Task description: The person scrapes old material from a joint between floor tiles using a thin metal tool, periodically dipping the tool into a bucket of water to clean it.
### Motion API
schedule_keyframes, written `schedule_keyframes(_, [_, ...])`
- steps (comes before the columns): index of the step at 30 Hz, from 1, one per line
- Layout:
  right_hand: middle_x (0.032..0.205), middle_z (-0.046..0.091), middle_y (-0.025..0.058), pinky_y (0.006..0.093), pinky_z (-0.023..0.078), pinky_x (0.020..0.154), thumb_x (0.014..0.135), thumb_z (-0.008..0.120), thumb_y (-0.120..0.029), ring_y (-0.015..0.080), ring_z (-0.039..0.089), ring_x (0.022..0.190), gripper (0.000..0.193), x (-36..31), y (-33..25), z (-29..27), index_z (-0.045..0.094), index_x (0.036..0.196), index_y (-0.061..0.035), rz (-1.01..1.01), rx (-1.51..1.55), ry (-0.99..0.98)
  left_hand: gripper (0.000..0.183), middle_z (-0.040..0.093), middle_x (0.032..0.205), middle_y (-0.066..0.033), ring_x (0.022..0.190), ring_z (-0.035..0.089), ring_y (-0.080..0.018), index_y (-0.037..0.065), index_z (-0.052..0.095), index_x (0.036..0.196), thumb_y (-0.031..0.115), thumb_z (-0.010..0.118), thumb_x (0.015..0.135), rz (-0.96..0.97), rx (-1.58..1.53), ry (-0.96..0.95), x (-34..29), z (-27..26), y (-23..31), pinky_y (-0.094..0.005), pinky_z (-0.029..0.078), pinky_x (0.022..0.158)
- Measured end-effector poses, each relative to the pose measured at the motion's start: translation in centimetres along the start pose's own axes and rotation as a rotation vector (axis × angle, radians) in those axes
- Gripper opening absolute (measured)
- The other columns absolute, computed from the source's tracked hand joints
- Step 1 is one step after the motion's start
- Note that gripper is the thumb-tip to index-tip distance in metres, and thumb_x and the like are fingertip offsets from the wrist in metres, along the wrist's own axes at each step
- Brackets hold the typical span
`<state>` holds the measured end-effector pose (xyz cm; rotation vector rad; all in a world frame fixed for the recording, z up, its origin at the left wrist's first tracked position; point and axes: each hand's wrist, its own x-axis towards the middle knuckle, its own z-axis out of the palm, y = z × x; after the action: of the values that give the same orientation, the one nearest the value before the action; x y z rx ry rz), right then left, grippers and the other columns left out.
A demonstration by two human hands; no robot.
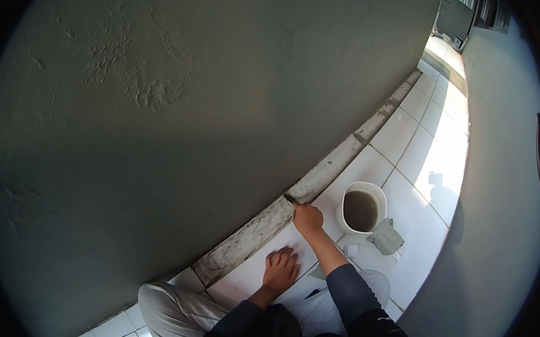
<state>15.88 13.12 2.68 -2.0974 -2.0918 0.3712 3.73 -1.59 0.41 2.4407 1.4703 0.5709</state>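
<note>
My right hand [308,218] is closed at the joint between two white skirting tiles along the foot of the grey wall. Whatever its fingertips grip is too small and hidden to make out. The nearer skirting tile [243,244] is smeared with grey, and dark residue shows at its far end by my fingers. On the white floor tiles [251,273], my left hand [281,267] lies palm down with its fingers apart and nothing in them. To the right of my right hand stands a white tub [380,194] holding murky grey-brown liquid.
A crumpled grey packet or cloth [385,238] lies against the tub's near side, with a small white piece [350,250] beside it. The rough grey wall [159,144] rises close on the left. Another wall [502,107] bounds the tiled strip on the right.
</note>
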Motion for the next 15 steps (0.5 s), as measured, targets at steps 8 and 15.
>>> schedule_keyframes(8, [0.082,0.064,0.0140,0.0412,0.051,0.066,0.082,0.048,-0.017,0.0308,0.063,0.077,0.018,1.1,0.0,-1.7,0.064,0.089,-0.0136,-0.021,-0.018,-0.093,0.034,0.046,0.121,-0.0069,0.120,0.036,-0.0207,0.009,0.053,0.111,0.029,0.049,0.085,-0.010,-0.006,-0.006,-0.1,0.0,-0.1,-0.0419,0.026,0.096])
schedule_keyframes(15, [0.078,0.064,0.0131,0.0417,0.050,0.065,0.081,0.050,-0.018,0.0310,0.063,0.074,0.016,1.5,-0.1,-1.6,0.064,0.086,-0.0147,-0.011,0.004,-0.080,0.035,0.046,0.122,-0.0075,0.120,0.035,-0.0210,0.008,0.053,0.112,0.030,0.049,0.085,-0.015,0.008,-0.015,-0.1,-0.1,0.0,-0.0422,0.026,0.096])
